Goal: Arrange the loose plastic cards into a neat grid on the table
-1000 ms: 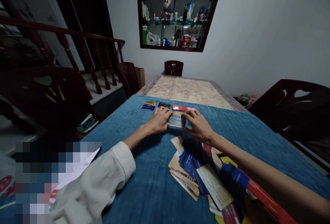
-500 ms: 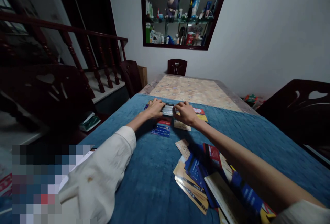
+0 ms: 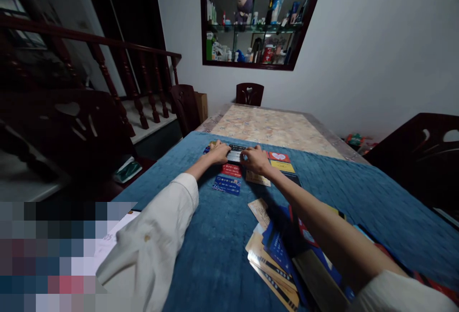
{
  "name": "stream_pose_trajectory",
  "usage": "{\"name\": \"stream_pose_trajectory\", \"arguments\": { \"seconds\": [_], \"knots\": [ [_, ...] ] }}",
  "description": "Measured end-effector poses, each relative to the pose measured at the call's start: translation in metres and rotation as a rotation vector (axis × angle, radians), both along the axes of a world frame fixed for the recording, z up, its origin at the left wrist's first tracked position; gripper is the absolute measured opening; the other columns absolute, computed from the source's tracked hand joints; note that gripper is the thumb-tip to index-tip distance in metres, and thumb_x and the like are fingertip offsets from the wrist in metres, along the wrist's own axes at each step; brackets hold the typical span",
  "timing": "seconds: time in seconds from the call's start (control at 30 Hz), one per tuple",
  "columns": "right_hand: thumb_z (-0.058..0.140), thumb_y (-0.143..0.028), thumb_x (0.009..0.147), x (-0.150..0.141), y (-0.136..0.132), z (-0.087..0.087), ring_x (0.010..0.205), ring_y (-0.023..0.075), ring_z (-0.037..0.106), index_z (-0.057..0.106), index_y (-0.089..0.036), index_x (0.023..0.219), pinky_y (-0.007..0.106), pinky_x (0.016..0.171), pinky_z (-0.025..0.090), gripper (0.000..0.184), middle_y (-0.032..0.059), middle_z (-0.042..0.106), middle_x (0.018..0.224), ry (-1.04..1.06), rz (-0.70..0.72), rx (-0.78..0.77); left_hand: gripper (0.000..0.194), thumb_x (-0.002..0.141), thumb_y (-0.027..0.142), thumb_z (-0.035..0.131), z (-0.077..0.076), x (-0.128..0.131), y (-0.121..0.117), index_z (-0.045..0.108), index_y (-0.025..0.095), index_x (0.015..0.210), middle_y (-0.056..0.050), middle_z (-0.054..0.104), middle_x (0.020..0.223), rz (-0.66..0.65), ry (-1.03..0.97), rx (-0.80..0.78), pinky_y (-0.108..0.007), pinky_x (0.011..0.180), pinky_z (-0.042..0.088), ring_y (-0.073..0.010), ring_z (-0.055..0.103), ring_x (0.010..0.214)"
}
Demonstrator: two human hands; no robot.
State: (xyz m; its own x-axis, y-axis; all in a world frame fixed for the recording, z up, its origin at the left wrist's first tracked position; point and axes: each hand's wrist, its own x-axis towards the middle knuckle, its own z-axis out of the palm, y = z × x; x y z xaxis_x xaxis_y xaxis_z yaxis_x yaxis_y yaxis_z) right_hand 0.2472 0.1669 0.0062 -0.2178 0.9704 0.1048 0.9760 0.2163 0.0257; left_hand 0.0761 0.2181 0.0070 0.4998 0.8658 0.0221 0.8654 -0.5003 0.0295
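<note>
A silver-white card (image 3: 234, 156) lies flat among rows of cards on the blue cloth (image 3: 201, 235). My left hand (image 3: 218, 152) is at its left edge, fingers bent and thumb against it. From the other side my right hand (image 3: 256, 160) pinches at the card's right edge. Just nearer lie a red card (image 3: 231, 170) and a blue card (image 3: 226, 185). A beige card (image 3: 258, 178) is partly under my right hand. To the right are a red card with a white heart (image 3: 278, 157) and a yellow card (image 3: 282, 166).
Below my right forearm spreads a loose pile of cards, with gold cards (image 3: 270, 266), blue cards (image 3: 275, 245) and a small beige card (image 3: 259, 212). Dark wooden chairs (image 3: 250, 94) stand around the table. A stair railing (image 3: 136, 51) runs along the left.
The view has shifted slightly, so the scene sits a little further right. Both hands stay at the silver-white card. More of the red and blue cards below them now shows.
</note>
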Motion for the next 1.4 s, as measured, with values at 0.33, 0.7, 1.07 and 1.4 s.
{"name": "stream_pose_trajectory", "arguments": {
  "seconds": [0.33,0.7,1.07,1.4],
  "knots": [
    [0.053,-0.035,0.09,-0.002,0.008,-0.01,0.116,0.0336,0.044,0.069,-0.026,0.114,0.042,0.086,0.039,0.03,0.0112,0.063,0.126,0.007,-0.024,-0.035,0.029,0.075,0.012,0.056,-0.003,0.003,0.006,0.064,0.019,0.101,-0.011,0.06,0.118,-0.012,0.085,-0.037,-0.053,0.096,0.04,-0.0332,0.042,0.12],
    [0.048,-0.033,0.092,-0.001,0.013,-0.016,0.118,0.0335,0.044,0.07,-0.025,0.113,0.041,0.086,0.039,0.031,0.0121,0.064,0.123,0.028,-0.031,-0.062,0.029,0.078,0.016,0.058,-0.005,0.005,0.007,0.065,0.021,0.106,-0.013,0.053,0.125,0.001,0.143,-0.026,-0.054,0.1,0.038,-0.0331,0.039,0.125],
    [0.045,-0.036,0.093,0.0,0.019,-0.025,0.119,0.0336,0.043,0.063,-0.035,0.124,0.046,0.09,0.04,0.036,0.0078,0.06,0.13,0.019,0.003,-0.048,0.045,0.076,0.011,0.056,-0.006,0.009,0.009,0.063,0.028,0.117,-0.01,0.059,0.119,0.015,0.156,-0.046,-0.054,0.101,0.037,-0.0337,0.038,0.127],
    [0.042,-0.033,0.094,-0.001,0.014,-0.02,0.118,0.0328,0.043,0.062,-0.037,0.125,0.049,0.092,0.039,0.038,0.0088,0.061,0.127,-0.057,0.053,-0.032,0.031,0.077,0.008,0.054,0.003,0.015,-0.004,0.068,0.02,0.102,-0.014,0.058,0.122,-0.009,0.15,0.016,-0.056,0.106,0.031,-0.0339,0.04,0.126]
  ]
}}
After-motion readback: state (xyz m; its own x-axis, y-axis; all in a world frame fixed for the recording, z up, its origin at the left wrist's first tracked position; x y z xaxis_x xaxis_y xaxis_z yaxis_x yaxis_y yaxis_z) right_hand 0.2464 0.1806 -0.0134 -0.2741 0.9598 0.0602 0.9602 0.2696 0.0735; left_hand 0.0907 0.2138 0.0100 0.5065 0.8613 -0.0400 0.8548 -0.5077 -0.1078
